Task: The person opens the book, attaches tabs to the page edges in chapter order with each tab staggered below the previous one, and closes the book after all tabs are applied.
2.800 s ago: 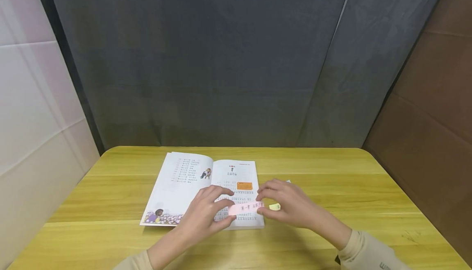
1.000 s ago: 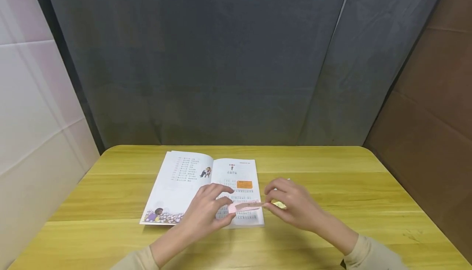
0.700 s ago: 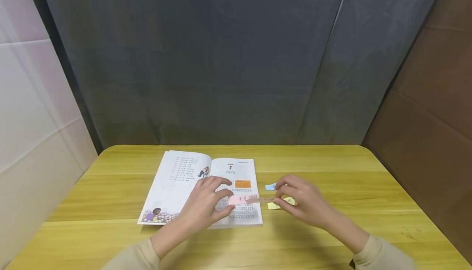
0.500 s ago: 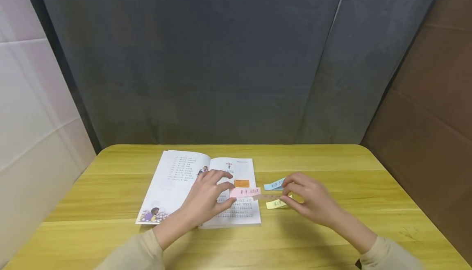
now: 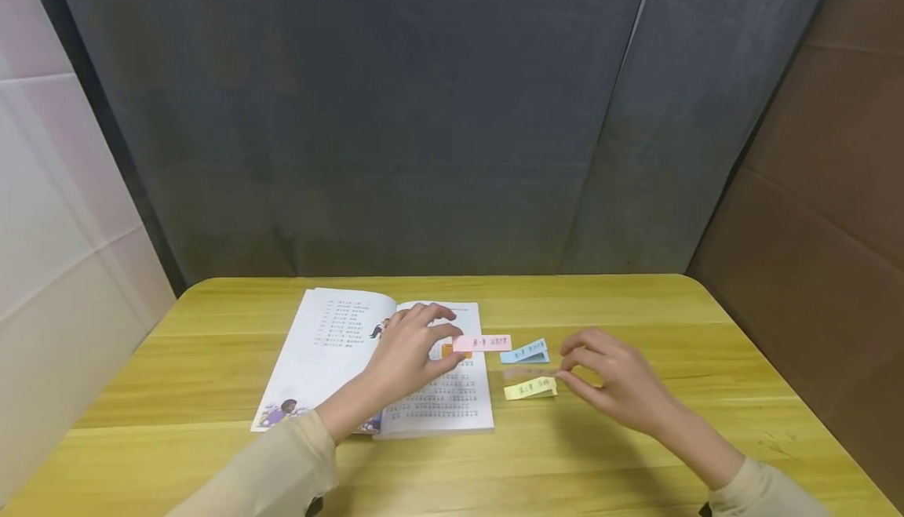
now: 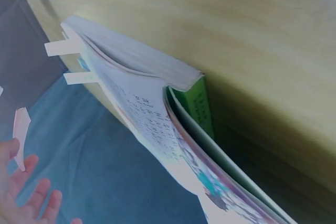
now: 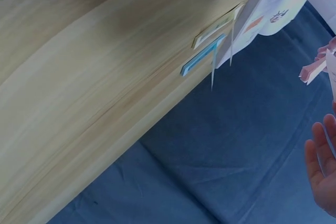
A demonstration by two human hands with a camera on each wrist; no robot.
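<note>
1. Pinching a pink note (image 5: 482,342) by its left end between thumb and forefinger, the left hand (image 5: 410,348) hovers over the right page of the open book (image 5: 332,344); the note sticks out level to the right, past the page edge.
2. The right hand (image 5: 613,380) is low over the table (image 5: 636,305), right of the book, its fingers curled in with thumb and forefinger drawn close. A thin, pale strip (image 5: 530,373) seems to run from those fingertips toward the book, but it is too faint to tell if they pinch it.
3. A blue note (image 5: 525,354) lies on the table just right of the book, one end raised.
4. A yellow note (image 5: 530,388) lies nearer the person than the blue one, just left of the right hand's fingertips.
5. The book lies flat on the table, spread open, with print on both pages and a coloured drawing at the left page's near corner.
6. The left wrist view shows the book's (image 6: 152,77) thick page block from its edge, with pale note ends beyond it.
</note>
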